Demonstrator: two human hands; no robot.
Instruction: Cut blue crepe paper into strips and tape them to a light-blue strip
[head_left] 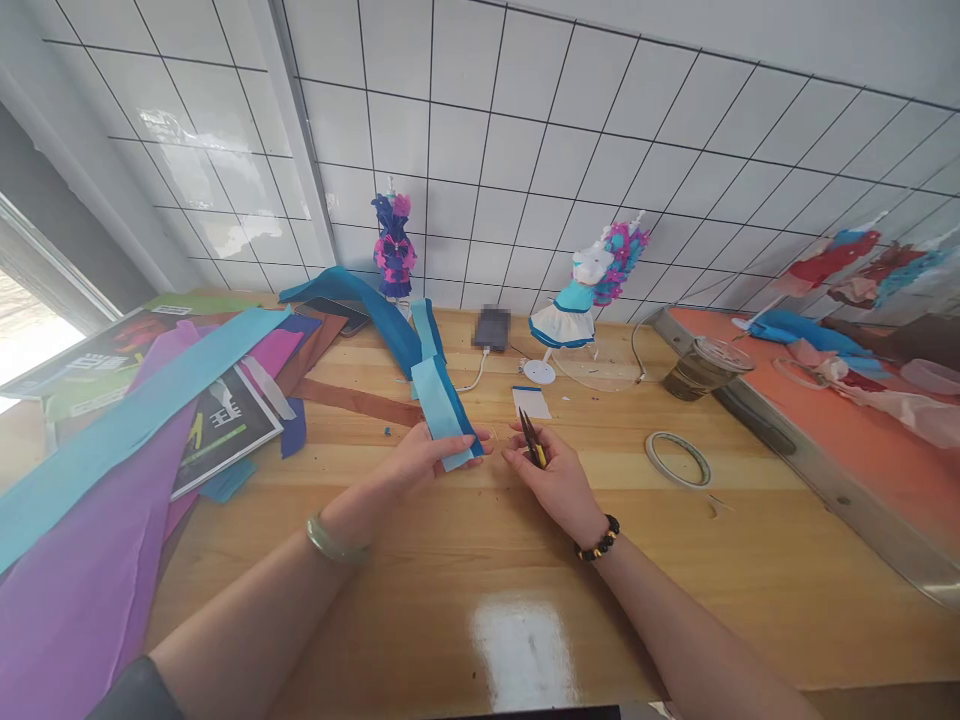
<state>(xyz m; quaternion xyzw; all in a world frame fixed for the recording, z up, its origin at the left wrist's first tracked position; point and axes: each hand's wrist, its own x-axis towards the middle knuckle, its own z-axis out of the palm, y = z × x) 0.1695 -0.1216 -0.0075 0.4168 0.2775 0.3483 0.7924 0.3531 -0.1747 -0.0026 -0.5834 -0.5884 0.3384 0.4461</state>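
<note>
My left hand (442, 450) pinches the near end of a paper strip (435, 400), light blue with a darker blue edge. The strip's far part bends upward and away over the table. In my right hand (551, 470) is a pair of scissors (531, 437) with dark blades and a bit of yellow at the handle. The blades point away from me, a short way right of the strip and apart from it. Most of the handle is hidden in my palm.
Coloured paper sheets (112, 560) and magazines (232, 420) pile up at the left. Two doll-sized paper dresses (394, 245) stand by the tiled wall. A tape roll (679, 460), a lidded cup (701, 370) and a power bank (492, 328) are also on the table.
</note>
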